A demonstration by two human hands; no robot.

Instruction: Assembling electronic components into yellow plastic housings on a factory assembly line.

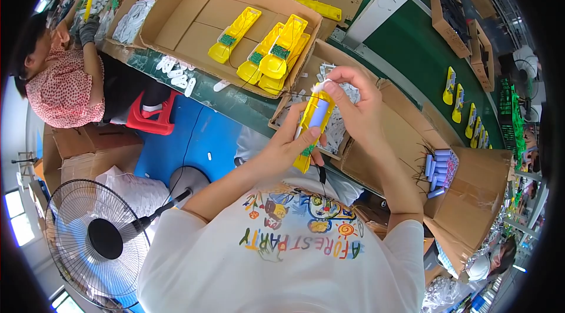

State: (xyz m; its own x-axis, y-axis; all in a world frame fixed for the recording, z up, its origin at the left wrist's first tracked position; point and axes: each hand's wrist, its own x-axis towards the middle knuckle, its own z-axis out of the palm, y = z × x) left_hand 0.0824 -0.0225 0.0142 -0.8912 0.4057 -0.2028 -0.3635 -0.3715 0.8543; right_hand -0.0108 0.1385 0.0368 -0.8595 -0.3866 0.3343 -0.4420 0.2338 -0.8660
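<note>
In your left hand [288, 147]: gripped yellow case [308, 114], purple battery [319, 113] inside.
In your right hand [358, 106]: the white tip [319, 86], pinched.

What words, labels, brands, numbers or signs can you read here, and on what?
White shirt: large multicoloured lettering, upside down in this view; legible, but I don't copy out wording.
Purple cylinder in the yellow casing: any print too small to read.
Nothing else reads clearly.
</note>
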